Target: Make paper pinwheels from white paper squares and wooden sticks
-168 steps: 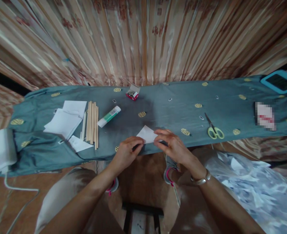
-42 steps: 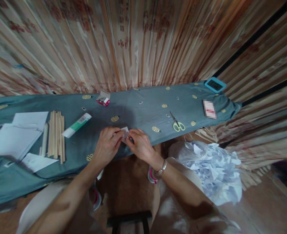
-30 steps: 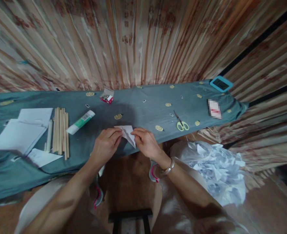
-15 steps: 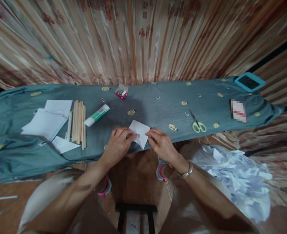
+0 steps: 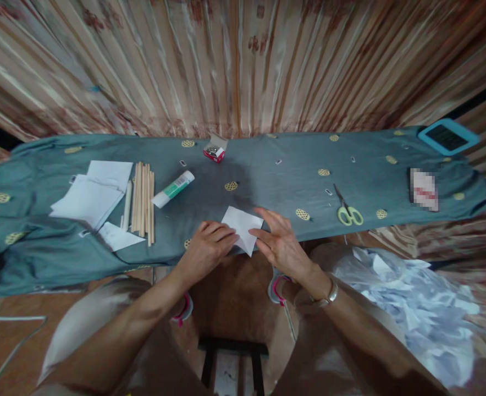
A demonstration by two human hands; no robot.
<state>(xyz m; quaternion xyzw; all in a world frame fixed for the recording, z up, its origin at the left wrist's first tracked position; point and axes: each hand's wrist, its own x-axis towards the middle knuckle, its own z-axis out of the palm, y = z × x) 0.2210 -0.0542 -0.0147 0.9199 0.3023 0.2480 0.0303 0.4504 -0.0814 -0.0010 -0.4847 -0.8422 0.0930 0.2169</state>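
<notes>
A small white piece of paper (image 5: 243, 224) lies at the near edge of the cloth-covered table, one corner pointing toward me. My left hand (image 5: 210, 243) has its fingers closed together over the paper's left side, pinching it there. At the right side, my right hand (image 5: 281, 242) has its fingers spread, with the fingertips at the paper's edge and surface. Beyond the left hand rests a white and green glue stick (image 5: 174, 190). Green-handled scissors (image 5: 347, 210) lie to the right.
Wooden sticks (image 5: 143, 203) and stacked white paper (image 5: 88, 198) lie on the left. An open red box (image 5: 215, 151) of small metal pieces stands at the back. A blue-framed tablet (image 5: 448, 137) lies far right. A bag of paper scraps (image 5: 424, 313) sits below the table's right side.
My right hand's fingers have spread from a pinch on the paper's edge. The left hand keeps to the paper's left side. The view has shifted slightly, moving the scene rightward.
</notes>
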